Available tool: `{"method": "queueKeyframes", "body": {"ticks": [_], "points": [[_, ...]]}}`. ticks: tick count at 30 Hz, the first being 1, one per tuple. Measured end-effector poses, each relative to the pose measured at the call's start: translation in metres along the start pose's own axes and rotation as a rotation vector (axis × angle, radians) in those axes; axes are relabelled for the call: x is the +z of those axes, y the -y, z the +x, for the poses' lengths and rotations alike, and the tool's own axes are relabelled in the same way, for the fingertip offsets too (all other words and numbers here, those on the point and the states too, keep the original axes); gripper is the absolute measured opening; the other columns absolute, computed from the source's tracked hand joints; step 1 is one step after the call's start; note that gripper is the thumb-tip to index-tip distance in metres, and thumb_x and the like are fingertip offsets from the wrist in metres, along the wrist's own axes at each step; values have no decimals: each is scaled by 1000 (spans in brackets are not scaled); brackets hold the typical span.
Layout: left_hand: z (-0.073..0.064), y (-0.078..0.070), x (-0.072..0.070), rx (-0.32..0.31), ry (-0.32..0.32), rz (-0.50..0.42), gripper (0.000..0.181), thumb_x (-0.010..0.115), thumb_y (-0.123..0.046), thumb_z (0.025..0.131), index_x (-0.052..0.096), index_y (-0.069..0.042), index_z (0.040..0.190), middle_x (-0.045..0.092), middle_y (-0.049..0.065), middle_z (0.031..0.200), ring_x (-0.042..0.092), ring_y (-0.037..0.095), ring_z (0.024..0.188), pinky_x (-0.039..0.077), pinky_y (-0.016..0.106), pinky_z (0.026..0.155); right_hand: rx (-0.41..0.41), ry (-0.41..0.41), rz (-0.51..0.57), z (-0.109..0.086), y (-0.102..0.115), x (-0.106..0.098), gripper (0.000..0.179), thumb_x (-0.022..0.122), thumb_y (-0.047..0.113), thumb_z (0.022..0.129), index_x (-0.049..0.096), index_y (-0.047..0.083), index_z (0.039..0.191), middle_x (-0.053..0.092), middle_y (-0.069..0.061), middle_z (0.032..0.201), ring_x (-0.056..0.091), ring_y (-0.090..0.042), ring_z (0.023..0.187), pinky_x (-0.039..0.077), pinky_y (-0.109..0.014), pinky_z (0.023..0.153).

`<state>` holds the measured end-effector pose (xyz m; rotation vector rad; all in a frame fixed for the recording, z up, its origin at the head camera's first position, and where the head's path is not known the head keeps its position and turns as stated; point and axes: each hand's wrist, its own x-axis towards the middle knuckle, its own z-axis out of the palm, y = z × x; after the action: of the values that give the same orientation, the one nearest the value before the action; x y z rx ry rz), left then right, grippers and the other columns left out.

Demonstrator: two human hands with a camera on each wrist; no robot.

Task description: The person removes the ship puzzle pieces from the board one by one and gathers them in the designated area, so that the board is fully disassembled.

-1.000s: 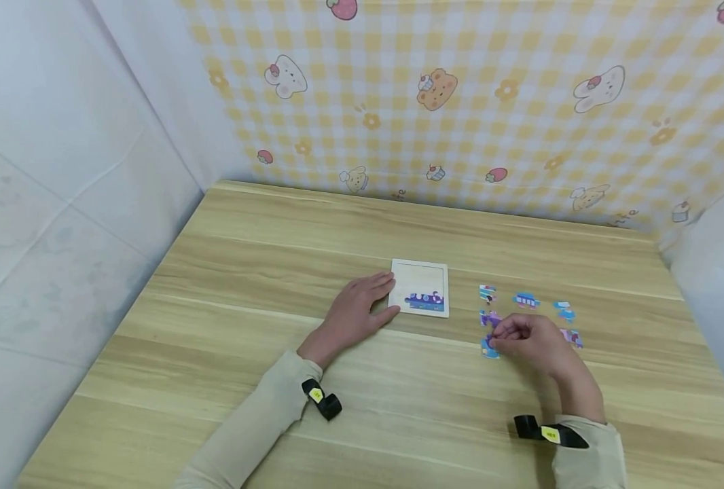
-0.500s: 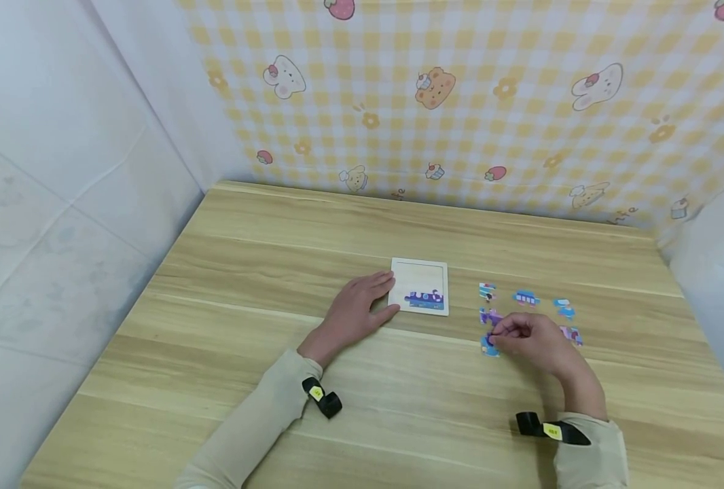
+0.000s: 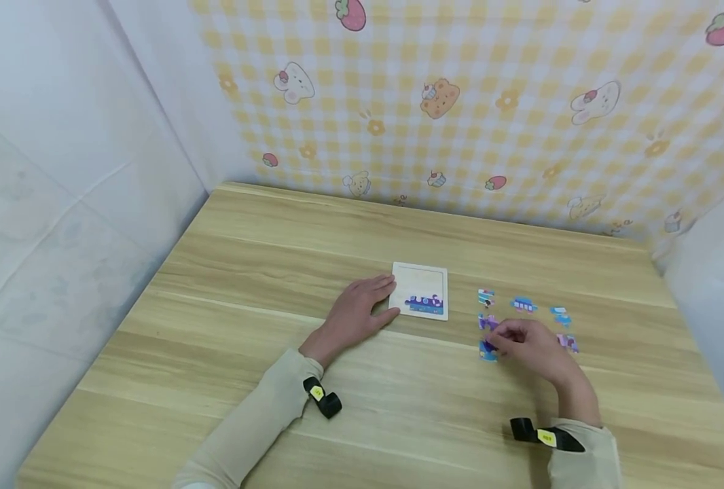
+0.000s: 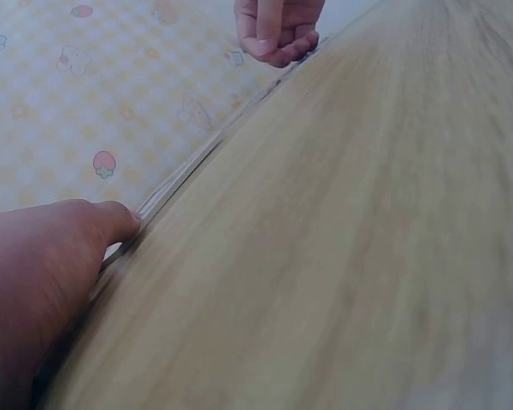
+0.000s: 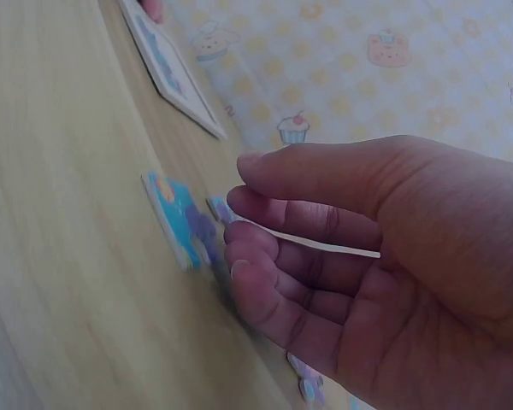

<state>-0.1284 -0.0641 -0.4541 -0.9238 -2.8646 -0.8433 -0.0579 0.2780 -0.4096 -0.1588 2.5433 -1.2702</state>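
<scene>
My left hand (image 3: pixel 356 311) rests at the left edge of a white puzzle tray (image 3: pixel 420 277), fingers and thumb extended onto its rim. Joined purple and blue puzzle pieces (image 3: pixel 426 305) lie in the tray's lower right part. Loosely bent, the fingers of my right hand (image 3: pixel 532 345) hover close over a blue corner puzzle piece (image 3: pixel 487 352). In the right wrist view a gap shows between thumb and index finger with nothing in it, and that blue piece (image 5: pixel 173 215) lies flat on the table beyond the fingertips.
Around the right hand lie several loose puzzle pieces: a striped one (image 3: pixel 486 297), a purple one (image 3: pixel 486 322), a blue one with windows (image 3: pixel 523 305), a cloud one (image 3: pixel 561 315) and a pink one (image 3: pixel 570 342). A checked curtain (image 3: pixel 399 102) hangs behind the wooden table (image 3: pixel 288 231).
The head view has tilted slightly. My right hand has stayed over the corner piece with only a small shift of the fingertips. My left hand and the tray have not moved.
</scene>
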Motion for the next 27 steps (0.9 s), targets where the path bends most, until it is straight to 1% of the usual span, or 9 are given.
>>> {"method": "queueKeyframes", "body": {"ticks": [3, 5, 7, 10, 14, 19, 23, 27], "points": [[0, 2, 0, -8, 4, 10, 59, 65, -42, 101, 57, -5, 147, 50, 6, 156, 44, 22, 147, 32, 43, 122, -43, -7, 3, 6, 6, 4, 18, 67, 19, 102, 74, 3, 98, 68, -6, 85, 61, -12, 74, 54, -25, 66], [0, 2, 0, -15, 10, 15, 59, 63, -43, 102, 56, -6, 148, 49, 4, 157, 42, 22, 148, 31, 43, 122, -65, -17, -7, 12, 11, 7, 18, 67, 20, 103, 74, 4, 98, 66, -6, 82, 59, -12, 72, 53, -25, 64], [0, 3, 0, -13, 9, 19, 59, 63, -43, 102, 57, -6, 148, 49, 4, 157, 42, 22, 148, 31, 43, 122, -85, -28, -16, 19, 17, 10, 20, 66, 23, 103, 74, 5, 98, 65, -6, 79, 57, -13, 69, 51, -26, 61], [0, 2, 0, 4, 2, 21, 58, 64, -43, 102, 58, -6, 147, 50, 4, 156, 44, 22, 147, 32, 43, 122, -92, -30, -19, 31, 26, 18, 22, 65, 25, 104, 74, 5, 102, 63, -6, 78, 56, -15, 67, 49, -27, 58], [1, 1, 0, 16, 0, 28, 58, 62, -43, 102, 58, -6, 147, 51, 5, 156, 44, 21, 147, 32, 42, 122, -113, -28, -16, 48, 39, 30, 21, 65, 24, 104, 75, 5, 105, 65, -8, 81, 56, -17, 69, 50, -27, 59], [0, 2, 2, -7, 8, 32, 59, 60, -46, 103, 57, -8, 148, 48, 2, 158, 41, 19, 148, 31, 41, 123, -143, -42, -6, 65, 57, 44, 21, 66, 24, 103, 75, 5, 107, 69, -10, 86, 57, -20, 72, 51, -26, 62], [-1, 3, 2, -8, 11, 40, 59, 59, -48, 104, 57, -10, 149, 46, 1, 159, 41, 18, 149, 31, 40, 122, -162, -59, 24, 75, 66, 54, 19, 67, 20, 103, 75, 2, 107, 69, -11, 85, 57, -19, 72, 50, -25, 62], [-4, 2, 1, -3, 19, 37, 60, 58, -49, 104, 56, -10, 149, 45, 1, 160, 40, 18, 149, 31, 41, 123, -157, -65, 5, 80, 70, 64, 17, 67, 17, 102, 75, 3, 108, 69, -9, 87, 56, -19, 74, 47, -25, 62]]}}
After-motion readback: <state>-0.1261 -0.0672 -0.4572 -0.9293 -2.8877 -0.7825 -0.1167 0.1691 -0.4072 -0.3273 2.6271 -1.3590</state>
